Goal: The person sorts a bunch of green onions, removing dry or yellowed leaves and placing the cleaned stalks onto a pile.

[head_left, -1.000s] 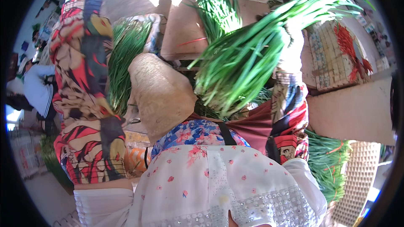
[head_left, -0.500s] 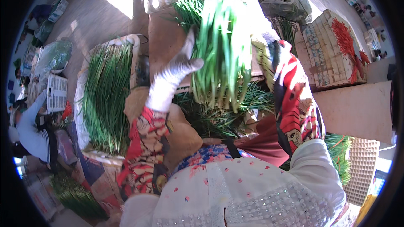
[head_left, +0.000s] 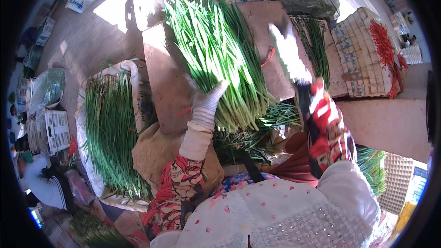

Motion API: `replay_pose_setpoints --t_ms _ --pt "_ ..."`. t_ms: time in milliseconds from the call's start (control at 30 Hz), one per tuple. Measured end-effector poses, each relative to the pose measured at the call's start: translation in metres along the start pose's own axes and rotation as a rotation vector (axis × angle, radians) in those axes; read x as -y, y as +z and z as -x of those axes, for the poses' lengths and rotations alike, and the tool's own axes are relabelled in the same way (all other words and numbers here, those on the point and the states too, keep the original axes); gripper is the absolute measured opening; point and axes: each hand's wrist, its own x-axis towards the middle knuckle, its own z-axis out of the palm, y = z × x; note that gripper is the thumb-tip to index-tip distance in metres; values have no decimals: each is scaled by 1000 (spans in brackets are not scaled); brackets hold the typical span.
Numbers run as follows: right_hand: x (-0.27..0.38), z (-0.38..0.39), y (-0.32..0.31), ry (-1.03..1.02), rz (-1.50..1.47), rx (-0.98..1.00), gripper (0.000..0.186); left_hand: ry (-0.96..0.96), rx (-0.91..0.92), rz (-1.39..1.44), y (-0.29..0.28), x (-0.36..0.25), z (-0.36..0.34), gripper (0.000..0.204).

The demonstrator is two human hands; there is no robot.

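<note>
A thick bunch of garlic chives [head_left: 216, 59] lies slanted on a brown board, its pale cut ends toward me. My left hand [head_left: 206, 103], in a striped glove, rests against the bunch's lower left side. Its thumb lies over the stems, apart from the other fingers, which are blurred at the bunch's left edge. To the right of the bunch, my right hand [head_left: 289, 53] is raised over the board, gloved and bright with sunlight. Its fingers are spread, with nothing in them. A red tie [head_left: 269, 57] shows at the bunch's right side, near that hand.
The brown board [head_left: 167, 73] lies before a white basket [head_left: 149, 0]. At left, a lined crate [head_left: 81, 128] holds more chives. Loose greens [head_left: 243, 142] lie below the board. Red ties [head_left: 380, 41] hang over a block of packs [head_left: 356, 55] at right. A person [head_left: 46, 179] bends at far left.
The chives have come down from the raised right hand onto the board. That hand has let go and is free at the right. My left hand has moved right and down against the bunch.
</note>
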Motion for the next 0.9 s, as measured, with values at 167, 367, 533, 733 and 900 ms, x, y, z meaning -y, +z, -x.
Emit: replay_pose_setpoints --t_ms 167,367,533,733,900 --pt "29 115 -16 211 -115 292 94 30 -94 209 30 -26 4 108" --pt "38 121 17 -41 -107 248 81 -31 -123 363 51 -22 -1 86" --pt "27 133 34 29 160 41 80 -310 -84 996 37 9 8 40" --pt "47 114 19 18 63 202 96 -198 -169 723 33 0 11 48" --pt "107 95 16 -472 401 226 93 -162 -135 809 20 49 -27 49"
